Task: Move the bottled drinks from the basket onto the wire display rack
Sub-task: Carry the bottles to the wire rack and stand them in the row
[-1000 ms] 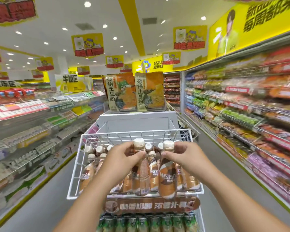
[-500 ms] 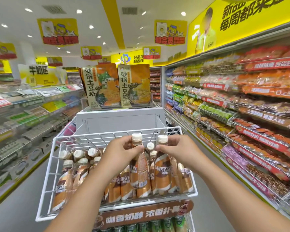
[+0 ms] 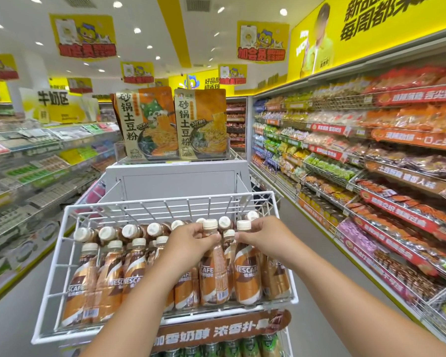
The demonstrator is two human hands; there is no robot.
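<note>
A white wire display rack [image 3: 62, 253] stands in front of me, its top tier packed with several brown Nescafe coffee bottles with cream caps. My left hand [image 3: 188, 243] grips the neck of one upright bottle [image 3: 214, 274] in the front row. My right hand [image 3: 263, 239] grips the neck of the bottle beside it [image 3: 246, 276], just to the right. Both bottles stand on the rack's wire floor among the others. No basket is in view.
A brown sign strip [image 3: 216, 333] runs under the tier, with green-capped bottles [image 3: 242, 347] on the tier below. Behind the rack stands a grey stand [image 3: 175, 181] topped with two noodle packs [image 3: 170, 124]. Stocked shelves line both sides of the aisle.
The view has swung left and down, showing more of the rack's left side. Both hands have slid up from the bottles' bodies to their necks; the bottles now stand lower in the row.
</note>
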